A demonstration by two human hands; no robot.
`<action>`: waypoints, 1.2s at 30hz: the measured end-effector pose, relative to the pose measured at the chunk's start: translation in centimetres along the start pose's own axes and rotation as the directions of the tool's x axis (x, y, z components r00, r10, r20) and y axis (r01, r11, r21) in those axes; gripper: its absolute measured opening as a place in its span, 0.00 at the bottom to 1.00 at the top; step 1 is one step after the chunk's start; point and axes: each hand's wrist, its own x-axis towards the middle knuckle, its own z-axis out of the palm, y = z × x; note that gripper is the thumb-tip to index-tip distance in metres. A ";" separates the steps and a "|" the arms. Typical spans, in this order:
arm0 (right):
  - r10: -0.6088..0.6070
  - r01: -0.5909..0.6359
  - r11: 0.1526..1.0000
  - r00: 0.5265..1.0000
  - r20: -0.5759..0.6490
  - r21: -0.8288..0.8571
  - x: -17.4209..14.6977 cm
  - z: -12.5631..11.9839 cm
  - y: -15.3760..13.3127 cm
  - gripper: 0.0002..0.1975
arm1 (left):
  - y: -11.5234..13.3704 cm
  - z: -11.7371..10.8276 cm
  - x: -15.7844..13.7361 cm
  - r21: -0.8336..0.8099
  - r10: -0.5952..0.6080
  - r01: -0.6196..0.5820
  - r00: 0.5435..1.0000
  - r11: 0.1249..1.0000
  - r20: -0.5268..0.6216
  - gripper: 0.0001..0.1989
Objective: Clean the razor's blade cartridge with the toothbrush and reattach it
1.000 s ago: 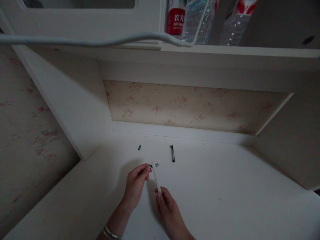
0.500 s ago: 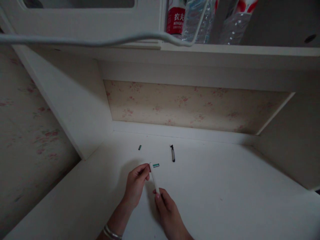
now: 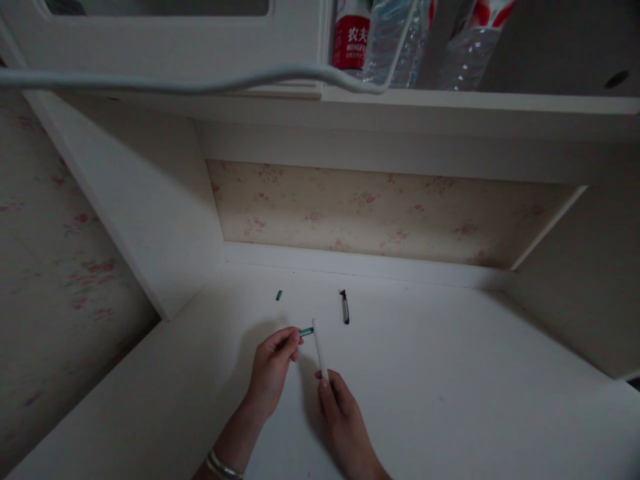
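Note:
My left hand (image 3: 274, 363) pinches one end of a small green-and-black razor cartridge (image 3: 306, 331) between thumb and fingertips. From below on the right, my right hand (image 3: 345, 413) grips the lower end of a slim white stick (image 3: 320, 350) that points upward. Its upper part lies against or just beside the cartridge's free right end; contact cannot be made out for sure. On the white desk behind the hands lies a dark razor handle (image 3: 345, 308). Left of it sits a second small green-and-black cartridge (image 3: 279, 295).
The hands work over a white desktop (image 3: 450, 373) below a shelf (image 3: 400, 113). Plastic bottles (image 3: 350, 40) stand on that shelf, and a white cable (image 3: 200, 83) hangs across its front. White side panels (image 3: 130, 180) flank the desk.
The white stick has shifted right along the cartridge, from my left fingertips to the cartridge's far end. My right hand moved slightly right with it; my left hand stayed nearly still.

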 end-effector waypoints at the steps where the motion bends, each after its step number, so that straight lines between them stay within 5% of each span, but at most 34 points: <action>1: 0.001 -0.001 1.000 1.000 0.028 -0.008 0.0 0.0 0.0 0.20 | 0.0 0.0 0.0 -0.006 -0.003 0.003 1.000 1.000 0.003 0.13; 4: -0.009 0.011 1.000 0.996 0.093 -0.026 -0.1 0.2 -0.2 0.20 | 0.1 0.0 0.0 -0.029 -0.006 0.007 1.000 1.000 0.020 0.13; 9: -0.014 0.014 0.999 1.000 -0.008 -0.032 -0.1 0.2 -0.8 0.19 | 0.2 0.0 0.1 -0.094 -0.026 0.024 1.000 0.995 -0.015 0.13; 14: -0.010 0.015 0.998 0.995 0.101 -0.053 -0.1 0.3 -1.0 0.20 | 0.2 0.0 0.0 -0.072 -0.026 0.029 0.999 0.997 0.034 0.11; 19: -0.005 0.005 0.999 1.000 0.000 -0.037 0.1 0.3 -0.8 0.20 | 0.3 0.2 0.0 -0.099 -0.045 0.045 0.999 0.994 -0.004 0.12; 24: -0.027 0.033 0.998 0.995 0.098 -0.056 0.0 0.4 -0.8 0.18 | 0.2 0.1 -0.1 -0.079 -0.025 0.028 0.999 0.996 0.039 0.10; 29: -0.031 0.031 0.999 0.999 -0.007 -0.020 0.2 0.3 -0.4 0.19 | 0.0 0.0 0.0 -0.105 -0.042 0.040 0.999 0.994 -0.020 0.12; 36: -0.006 0.008 1.000 0.998 0.064 -0.023 0.0 0.4 -0.8 0.19 | 0.2 0.1 -0.1 -0.096 -0.034 0.035 0.999 0.995 0.017 0.12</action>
